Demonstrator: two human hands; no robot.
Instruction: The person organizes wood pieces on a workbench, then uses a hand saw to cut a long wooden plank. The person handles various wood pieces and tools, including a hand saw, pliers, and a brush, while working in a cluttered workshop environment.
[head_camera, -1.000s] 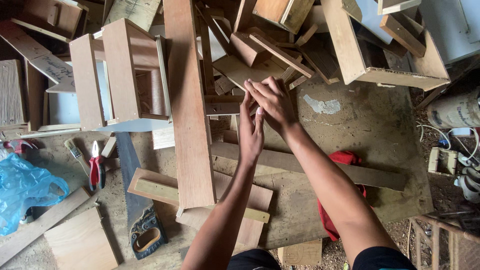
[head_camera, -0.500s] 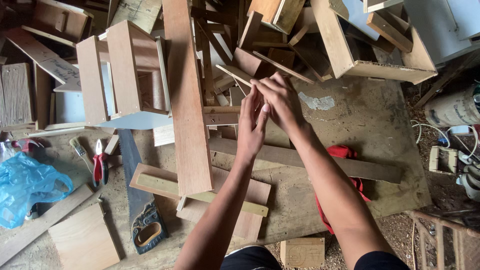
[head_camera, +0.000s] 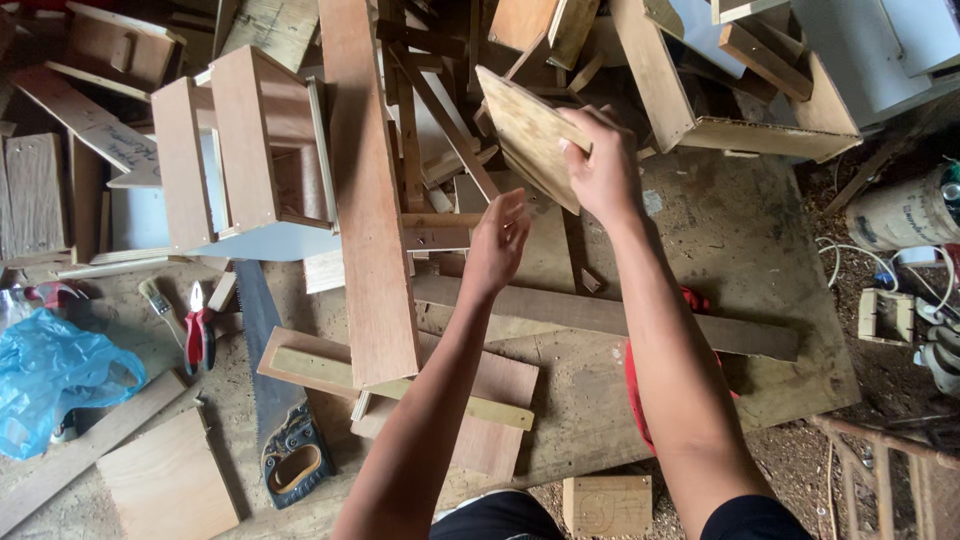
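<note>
Two hands over scrap wood: right hand (head_camera: 603, 168) fingers clamped on a board (head_camera: 527, 135); left hand (head_camera: 497, 240), at its 7 o'clock, fingers apart, empty.

Both forearms are bare and sleeveless; dark clothing shows below.

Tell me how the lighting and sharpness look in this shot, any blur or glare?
Head view: soft, even daylight with faint shadows and no glare; the right hand and the plywood piece it holds look slightly soft; the handsaw and blue plastic bag are sharp; edges bow mildly from the wide lens.
</note>
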